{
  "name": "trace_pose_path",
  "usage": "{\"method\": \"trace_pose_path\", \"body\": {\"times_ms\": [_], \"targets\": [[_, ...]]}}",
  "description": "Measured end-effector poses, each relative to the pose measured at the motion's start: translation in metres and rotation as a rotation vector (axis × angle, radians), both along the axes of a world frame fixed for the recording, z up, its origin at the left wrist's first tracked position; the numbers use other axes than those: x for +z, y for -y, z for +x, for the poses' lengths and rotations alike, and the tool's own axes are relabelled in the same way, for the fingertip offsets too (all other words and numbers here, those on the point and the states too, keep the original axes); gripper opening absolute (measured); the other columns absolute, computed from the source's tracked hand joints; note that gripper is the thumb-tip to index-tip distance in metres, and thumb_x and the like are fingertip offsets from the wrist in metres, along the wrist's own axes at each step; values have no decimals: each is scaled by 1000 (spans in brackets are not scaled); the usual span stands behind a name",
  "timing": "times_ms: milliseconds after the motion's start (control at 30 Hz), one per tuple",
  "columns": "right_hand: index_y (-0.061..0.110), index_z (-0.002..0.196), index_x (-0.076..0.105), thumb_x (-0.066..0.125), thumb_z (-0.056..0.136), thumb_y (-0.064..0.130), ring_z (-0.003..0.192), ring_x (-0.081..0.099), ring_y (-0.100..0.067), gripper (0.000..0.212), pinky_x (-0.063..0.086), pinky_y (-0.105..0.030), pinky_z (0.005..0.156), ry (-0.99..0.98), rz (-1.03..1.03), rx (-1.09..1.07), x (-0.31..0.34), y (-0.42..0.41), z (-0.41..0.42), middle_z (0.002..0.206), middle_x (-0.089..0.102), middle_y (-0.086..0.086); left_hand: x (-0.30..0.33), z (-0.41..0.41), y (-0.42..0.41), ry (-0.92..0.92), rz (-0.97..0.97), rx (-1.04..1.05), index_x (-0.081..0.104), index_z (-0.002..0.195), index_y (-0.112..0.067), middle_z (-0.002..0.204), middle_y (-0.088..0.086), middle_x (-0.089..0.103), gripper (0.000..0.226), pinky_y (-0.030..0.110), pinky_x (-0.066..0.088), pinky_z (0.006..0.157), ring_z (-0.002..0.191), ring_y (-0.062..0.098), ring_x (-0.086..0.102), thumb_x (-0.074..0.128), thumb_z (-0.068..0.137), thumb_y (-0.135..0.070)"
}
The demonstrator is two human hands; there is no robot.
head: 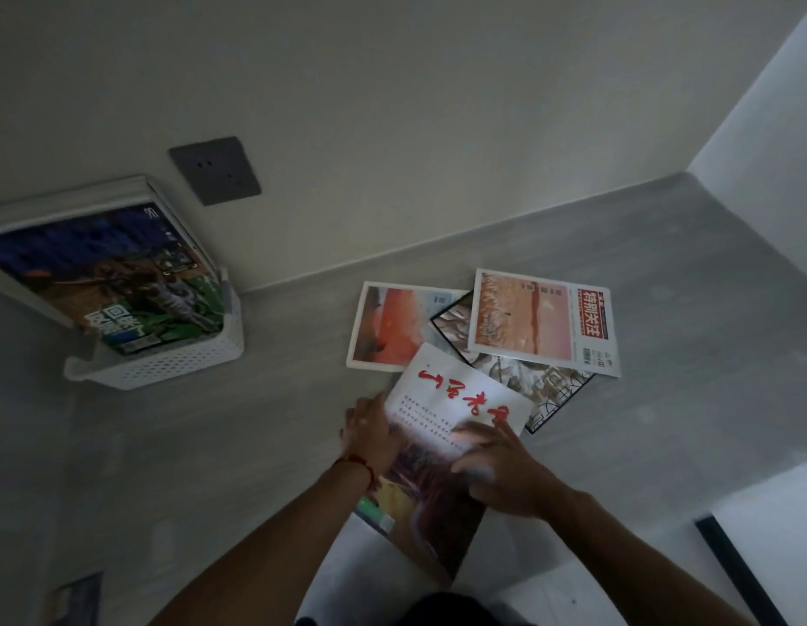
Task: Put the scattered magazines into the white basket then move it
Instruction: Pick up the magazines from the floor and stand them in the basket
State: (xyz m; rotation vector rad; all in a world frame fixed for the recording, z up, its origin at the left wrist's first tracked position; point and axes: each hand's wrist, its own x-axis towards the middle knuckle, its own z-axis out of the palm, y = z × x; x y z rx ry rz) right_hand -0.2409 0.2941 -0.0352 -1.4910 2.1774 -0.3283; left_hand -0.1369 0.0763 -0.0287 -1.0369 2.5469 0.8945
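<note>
Head view looks down on a grey counter (618,246) that runs along a pale wall (392,106), with a dark socket plate (215,170) set in that wall. At the left, against the wall, stands the white basket (166,365), its side full of small holes. Magazines already stand in it, leaning back toward the wall; the front one (108,282) shows a dark blue and green cover.

Four magazines lie in a loose overlapping fan on the counter, well apart from the basket, to its right. Farthest left is one with a red-orange picture (388,329). A black-bordered one (519,377) lies partly over it, and a third with an orange picture and a red title block (546,320) rests on top of that, nearest the wall. The fourth, a white cover with red brush writing (455,402), lies closest to the person, overlapping the black-bordered one and reaching out past the counter's front edge.

Both hands are on this fourth magazine. The left hand (370,433), with a red cord at the wrist, has its grip at the magazine's left edge, fingers curled toward it; whether they are under the cover cannot be told. The right hand (501,472) rests on top of the cover, fingers bent and pressing down on the page. The picture is dim and the hands are somewhat blurred.

At the lower left corner another printed item (76,598) shows partly at the frame edge.
</note>
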Motion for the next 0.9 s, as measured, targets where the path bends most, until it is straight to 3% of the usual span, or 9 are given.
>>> {"method": "trace_pose_path", "body": {"times_ms": [67, 133, 200, 300, 433, 567, 667, 833, 900], "targets": [[21, 109, 75, 63, 84, 21, 137, 41, -14, 28, 22, -53, 118, 68, -139, -134, -3, 1, 6, 130, 64, 1, 1, 1, 5, -42, 96, 111, 52, 135, -10, 132, 20, 57, 45, 42, 46, 101, 122, 37, 53, 58, 91, -19], [19, 106, 73, 64, 86, 19, 122, 47, -7, 22, 32, -46, 113, 165, -180, -341, -3, 4, 11, 121, 65, 4, 6, 7, 9, -108, 184, 144, 63, 115, -11, 117, 15, 68, 25, 35, 50, 89, 110, 34, 62, 57, 92, -15], [15, 111, 70, 68, 85, 13, 121, 50, -14, 26, 41, -44, 109, 111, -217, -465, -4, 10, 15, 123, 63, -2, 11, 16, 10, -181, 237, 134, 61, 106, -14, 109, 11, 70, 15, 30, 48, 80, 103, 31, 63, 53, 93, -13], [10, 132, 56, 71, 85, 12, 130, 45, -27, 50, 43, -47, 108, -13, -263, -658, -4, 19, 20, 137, 53, -11, 16, 35, 17, -321, 324, 197, 58, 106, -18, 115, 6, 68, 16, 31, 53, 88, 107, 24, 63, 46, 97, -12], [14, 146, 32, 64, 95, 22, 119, 59, -28, 61, 53, -54, 96, 383, -324, -900, 9, 47, 32, 140, 54, -11, 26, 69, 46, -474, 460, 389, 61, 101, -24, 112, 5, 71, 19, 42, 57, 93, 108, 26, 67, 50, 99, -9], [12, 131, 53, 59, 97, 17, 109, 67, -25, 34, 58, -51, 89, 568, -316, -896, 23, 91, 43, 126, 67, -10, 44, 98, 87, -557, 563, 508, 62, 100, -25, 115, 14, 71, 23, 55, 56, 94, 108, 32, 67, 51, 99, -4], [11, 117, 60, 61, 95, 15, 101, 70, -26, 23, 59, -54, 86, 597, -325, -871, 39, 132, 46, 117, 70, -10, 61, 120, 120, -626, 553, 570, 62, 100, -18, 110, 13, 73, 20, 50, 57, 91, 105, 31, 69, 51, 98, -2], [27, 89, 63, 65, 90, 7, 67, 70, 0, 19, 56, -23, 61, 438, -437, -631, 77, 216, 52, 85, 73, 6, 94, 159, 184, -689, 334, 582, 62, 103, -14, 112, 9, 70, 16, 47, 54, 89, 103, 26, 67, 49, 103, -25], [33, 83, 63, 67, 89, 12, 68, 71, -6, 21, 58, -28, 61, 431, -487, -600, 98, 253, 54, 81, 73, 3, 110, 171, 215, -715, 173, 563, 61, 99, -15, 105, 8, 70, 15, 47, 52, 84, 96, 24, 66, 50, 102, -27]]}}
